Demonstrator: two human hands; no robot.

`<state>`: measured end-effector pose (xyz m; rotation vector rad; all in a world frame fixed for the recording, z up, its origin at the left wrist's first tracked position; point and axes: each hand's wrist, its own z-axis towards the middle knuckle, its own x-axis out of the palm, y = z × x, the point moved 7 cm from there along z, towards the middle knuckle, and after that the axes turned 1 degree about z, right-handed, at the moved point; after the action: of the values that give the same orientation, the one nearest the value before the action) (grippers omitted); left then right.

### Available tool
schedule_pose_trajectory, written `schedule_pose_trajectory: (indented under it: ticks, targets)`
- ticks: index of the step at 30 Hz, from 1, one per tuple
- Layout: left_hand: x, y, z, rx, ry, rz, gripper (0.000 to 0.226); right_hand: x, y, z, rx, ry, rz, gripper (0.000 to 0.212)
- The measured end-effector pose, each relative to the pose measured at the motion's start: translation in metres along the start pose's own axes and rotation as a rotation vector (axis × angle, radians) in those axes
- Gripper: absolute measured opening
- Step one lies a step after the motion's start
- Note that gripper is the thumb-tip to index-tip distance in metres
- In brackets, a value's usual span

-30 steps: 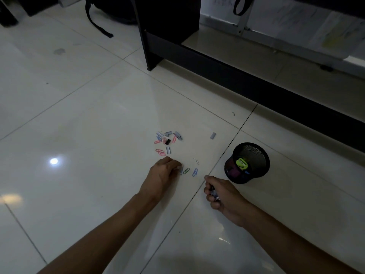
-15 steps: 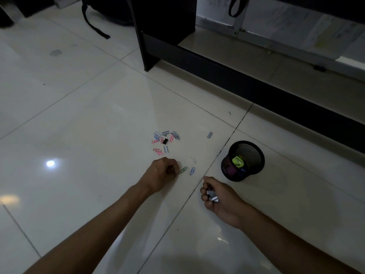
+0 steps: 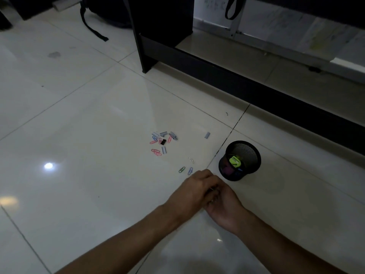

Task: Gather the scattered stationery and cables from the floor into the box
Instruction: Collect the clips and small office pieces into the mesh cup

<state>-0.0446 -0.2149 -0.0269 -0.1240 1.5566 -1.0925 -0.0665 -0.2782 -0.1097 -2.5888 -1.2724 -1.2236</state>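
Left hand (image 3: 194, 187) and right hand (image 3: 223, 204) — pressed together low over the white tiled floor (image 3: 79, 135), fingers of both curled inward at the meeting point; a small pale item shows between them, too blurred to name, and which hand grips it cannot be told.

Black mesh pen cup (image 3: 247, 153) — upright on the tiles just beyond the right hand, holding a lime-green item (image 3: 235, 161) and a purple one (image 3: 228, 171).

Green paper clip (image 3: 181, 169) and blue paper clip (image 3: 190, 171) — lying side by side just ahead of the left hand; 1 pale clip (image 3: 191, 160) a little farther out.

Loose cluster (image 3: 162, 142) — pink and blue clips, grey staple strips, 1 black binder clip (image 3: 163, 142), well beyond the hands.

Single grey staple strip (image 3: 207, 135) — apart, to the right of the cluster.

Black desk frame (image 3: 217, 72) — across the far side.
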Motion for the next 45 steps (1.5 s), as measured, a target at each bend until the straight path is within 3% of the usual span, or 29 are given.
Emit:
schedule_pose_trajectory:
  ticks: [4,6,9,11,17,24,29,32,35,40,42,45]
  targets:
    - [-0.016,-0.003,-0.005,0.164,-0.183,0.147,0.015,-0.009,0.012,-0.001,-0.03,-0.027,0.069,0.024]
    - [-0.023,0.025,-0.003,-0.032,-0.278,0.171,0.02,-0.015,0.015,0.0,-0.025,-0.098,0.099,0.025]
    - [-0.013,0.083,-0.002,-0.46,-0.151,0.267,0.043,-0.015,0.019,0.0,-0.031,-0.138,0.049,0.031]
    - [-0.006,0.097,-0.001,-0.525,-0.092,0.345,0.045,-0.014,0.022,0.0,-0.033,-0.136,0.016,0.032]
    - [-0.005,0.097,0.002,-0.467,-0.138,0.346,0.013,-0.014,0.026,-0.003,-0.038,-0.127,-0.009,0.031]
    - [-0.008,0.099,0.003,-0.43,-0.08,0.237,0.015,-0.023,0.023,-0.005,-0.025,-0.159,-0.038,0.028]
    - [-0.002,0.098,0.004,-0.386,0.036,0.336,0.017,-0.023,0.025,-0.007,-0.028,-0.16,-0.042,0.028]
    - [-0.013,0.092,0.003,-0.392,-0.031,0.299,0.017,-0.023,0.025,-0.007,-0.041,-0.152,-0.032,0.03]
    - [-0.025,0.057,0.003,-0.26,-0.199,0.105,0.01,-0.023,0.024,-0.005,-0.054,-0.157,0.008,0.03]
    - [0.009,0.01,-0.008,-0.052,0.011,0.073,0.017,-0.019,0.016,-0.009,-0.004,-0.134,-0.003,0.027]
    - [0.005,0.019,-0.01,-0.081,-0.052,0.052,0.017,-0.021,0.012,-0.009,0.026,-0.155,-0.027,0.023]
    - [-0.016,0.063,-0.013,-0.295,-0.216,0.109,0.015,-0.025,0.011,-0.008,0.044,-0.205,-0.013,0.022]
